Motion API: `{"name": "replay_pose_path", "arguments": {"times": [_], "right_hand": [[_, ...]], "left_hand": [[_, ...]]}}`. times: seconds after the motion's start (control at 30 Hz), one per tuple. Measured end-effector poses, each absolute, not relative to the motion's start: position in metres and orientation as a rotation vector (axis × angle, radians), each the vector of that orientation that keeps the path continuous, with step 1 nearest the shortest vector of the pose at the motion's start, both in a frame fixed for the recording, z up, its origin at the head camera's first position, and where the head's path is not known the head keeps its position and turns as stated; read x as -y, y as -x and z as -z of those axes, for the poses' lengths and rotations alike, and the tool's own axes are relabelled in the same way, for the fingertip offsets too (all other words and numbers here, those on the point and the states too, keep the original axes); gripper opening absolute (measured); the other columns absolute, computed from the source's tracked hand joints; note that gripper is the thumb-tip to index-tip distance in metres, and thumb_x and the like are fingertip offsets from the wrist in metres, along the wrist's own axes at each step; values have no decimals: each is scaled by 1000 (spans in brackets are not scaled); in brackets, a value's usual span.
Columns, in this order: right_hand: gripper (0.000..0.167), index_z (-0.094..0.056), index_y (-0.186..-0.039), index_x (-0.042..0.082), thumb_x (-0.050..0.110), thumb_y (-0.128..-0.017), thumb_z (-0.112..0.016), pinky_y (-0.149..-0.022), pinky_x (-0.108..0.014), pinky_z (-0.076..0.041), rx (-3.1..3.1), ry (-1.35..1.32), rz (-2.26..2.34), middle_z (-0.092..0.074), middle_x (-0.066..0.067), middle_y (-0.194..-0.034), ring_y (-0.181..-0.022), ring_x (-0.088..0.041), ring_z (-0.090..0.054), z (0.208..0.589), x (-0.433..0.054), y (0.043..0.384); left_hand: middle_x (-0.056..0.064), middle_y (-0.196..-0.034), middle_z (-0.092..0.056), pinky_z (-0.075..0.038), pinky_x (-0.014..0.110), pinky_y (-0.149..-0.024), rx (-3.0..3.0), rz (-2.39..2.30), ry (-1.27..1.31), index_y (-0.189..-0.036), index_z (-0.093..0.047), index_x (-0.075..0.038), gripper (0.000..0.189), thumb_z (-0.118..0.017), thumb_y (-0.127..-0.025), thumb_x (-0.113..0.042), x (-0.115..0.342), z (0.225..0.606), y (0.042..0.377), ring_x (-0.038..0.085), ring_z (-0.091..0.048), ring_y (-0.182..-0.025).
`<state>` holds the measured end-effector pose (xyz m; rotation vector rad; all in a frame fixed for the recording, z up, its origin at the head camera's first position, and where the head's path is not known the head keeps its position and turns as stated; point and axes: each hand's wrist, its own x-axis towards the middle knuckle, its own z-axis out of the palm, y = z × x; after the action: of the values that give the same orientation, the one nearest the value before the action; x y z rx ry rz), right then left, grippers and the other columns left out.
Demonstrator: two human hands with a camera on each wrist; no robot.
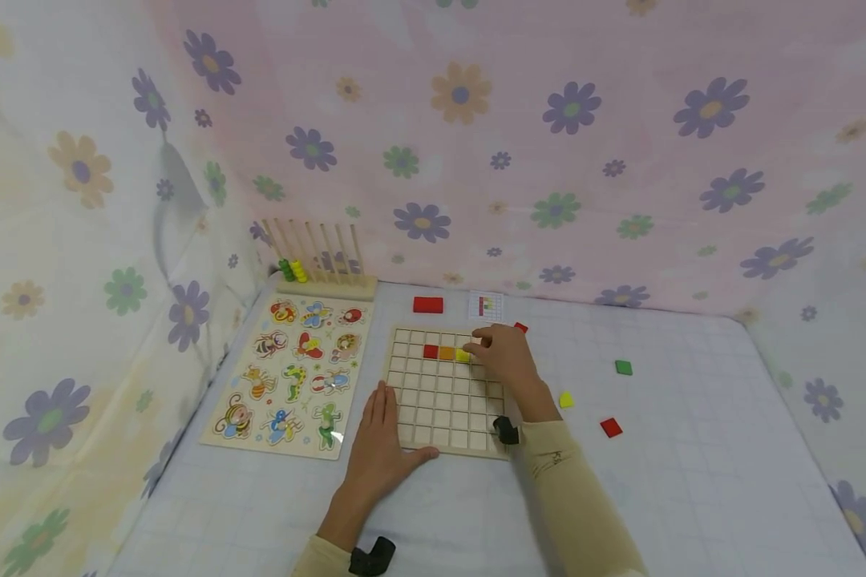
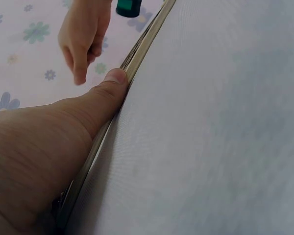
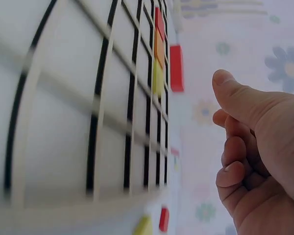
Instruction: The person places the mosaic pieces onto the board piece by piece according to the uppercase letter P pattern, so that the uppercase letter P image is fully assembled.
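My left hand (image 1: 381,442) rests at the near left corner of a wooden grid board (image 1: 424,398). Its fingers lie straight along the left side, while the thumb (image 2: 108,90) touches the near edge. Over the far right part of the board hovers my right hand (image 1: 508,359); the right wrist view shows its fingers curled, the thumb apart from them and nothing held. Just left of its fingertips, a red tile (image 1: 430,351), an orange tile (image 1: 447,353) and a yellow tile (image 1: 463,356) sit side by side in one row of squares.
Loose tiles lie to the right: green (image 1: 624,367), red (image 1: 611,427), yellow (image 1: 566,399). Behind the board are a red block (image 1: 428,304) and a pattern card (image 1: 487,305). An insect puzzle board (image 1: 296,377) and a bead rack (image 1: 325,276) stand left.
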<state>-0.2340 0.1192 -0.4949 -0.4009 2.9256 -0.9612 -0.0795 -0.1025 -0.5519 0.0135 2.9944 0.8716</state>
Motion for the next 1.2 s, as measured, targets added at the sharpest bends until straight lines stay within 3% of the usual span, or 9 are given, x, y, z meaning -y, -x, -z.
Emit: {"name": "replay_pose_path", "arguments": {"times": [0.17, 0.57, 1.2], "right_hand": [[42, -74, -123, 3, 32, -93, -76, -62, -28, -42, -2954, 286, 937, -68, -8, -84, -71, -18, -53, 493, -153, 224], [39, -74, -124, 6, 28, -91, -78, -61, -28, -43, -3067, 112, 878, -61, -6, -81, -76, -22, -52, 503, -238, 190], [46, -75, -123, 11, 39, -87, -81, -59, -19, -43, -3052, -86, 905, -63, 2, -83, -75, -7, -49, 517, -322, 133]], "left_hand": [[16, -173, -5, -27, 51, -126, -2991, -873, -20, -162, -16, 1, 131, -78, -73, -72, 102, 554, 81, 36, -12, -159], [17, -173, -5, -26, 51, -127, -2985, -881, -31, -162, -15, 1, 131, -77, -73, -72, 104, 551, 81, 37, -11, -160], [17, -173, -5, -25, 51, -127, -2975, -903, -21, -162, -16, 2, 130, -79, -73, -70, 102, 548, 78, 37, -11, -159]]}}
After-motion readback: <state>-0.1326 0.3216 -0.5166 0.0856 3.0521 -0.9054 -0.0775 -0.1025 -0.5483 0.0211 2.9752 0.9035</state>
